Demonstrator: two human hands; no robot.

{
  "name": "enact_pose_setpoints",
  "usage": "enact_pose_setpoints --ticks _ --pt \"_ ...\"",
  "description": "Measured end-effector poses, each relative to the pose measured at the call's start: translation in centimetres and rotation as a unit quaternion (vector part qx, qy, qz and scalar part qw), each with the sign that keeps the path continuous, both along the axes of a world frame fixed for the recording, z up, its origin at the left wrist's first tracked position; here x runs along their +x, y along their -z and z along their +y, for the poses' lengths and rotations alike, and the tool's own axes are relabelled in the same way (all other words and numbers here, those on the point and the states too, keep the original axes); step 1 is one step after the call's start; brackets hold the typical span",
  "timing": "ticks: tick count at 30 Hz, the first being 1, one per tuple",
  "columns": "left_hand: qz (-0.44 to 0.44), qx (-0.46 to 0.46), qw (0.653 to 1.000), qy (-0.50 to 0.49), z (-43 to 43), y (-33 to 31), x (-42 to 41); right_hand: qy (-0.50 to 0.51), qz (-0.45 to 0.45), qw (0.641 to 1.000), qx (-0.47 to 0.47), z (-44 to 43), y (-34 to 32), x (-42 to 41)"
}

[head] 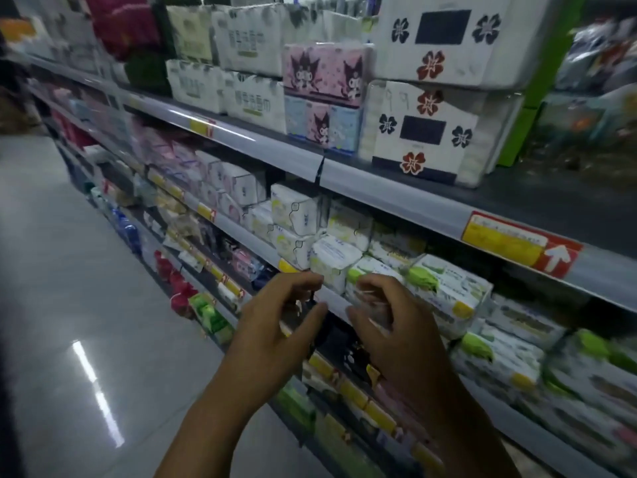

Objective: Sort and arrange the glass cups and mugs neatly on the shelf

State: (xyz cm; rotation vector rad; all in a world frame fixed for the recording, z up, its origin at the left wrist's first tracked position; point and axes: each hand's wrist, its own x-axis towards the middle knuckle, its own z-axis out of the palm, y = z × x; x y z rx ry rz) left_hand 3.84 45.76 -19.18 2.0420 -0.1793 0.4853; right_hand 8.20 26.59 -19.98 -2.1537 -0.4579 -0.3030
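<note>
Searching step, as I judge it: left grip (272,329) loosely curled, empty; right grip (396,332) curled, contents too blurred to tell. Shelf (336,300) just beyond them holds wrapped packs (332,260), no cups; next, find glassware.

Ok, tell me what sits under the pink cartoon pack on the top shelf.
Under the pink cartoon pack lies a pack with blue and pink panels, standing on the shelf. Anything further back under it is hidden.

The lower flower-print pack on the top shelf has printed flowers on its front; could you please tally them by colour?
Red flowers: 2
Dark flowers: 2
Total on the lower flower-print pack: 4
</note>
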Motion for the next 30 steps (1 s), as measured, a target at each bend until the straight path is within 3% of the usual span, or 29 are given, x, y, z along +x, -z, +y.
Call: enact_pose_setpoints --ticks 5,10,17,24,30 --pt "-0.065 0.008 0.991 0.119 1.2 -3.5 7.6 0.079 -0.080 0.994 -0.005 1.8 -4.5 2.8" --pt "-0.148 0.024 0.960 0.238 0.1 -8.3 12.6 0.183 -0.138 0.972 0.053 1.5 -10.3 2.8" --pt "-0.187 0.013 0.915 0.357 -5.3 -14.0 15.1 0.316 -0.199 0.928 -0.010 -3.4 -15.5 1.8" --pt "-0.217 0.104 0.894 0.377 -13.5 -16.4 15.8 0.367 -0.178 0.909 -0.087 -11.2 -18.4 3.1" --pt "-0.169 0.269 0.902 0.293 -23.3 -20.3 19.5 0.387 -0.122 0.888 -0.215 -18.9 -21.5 8.9"
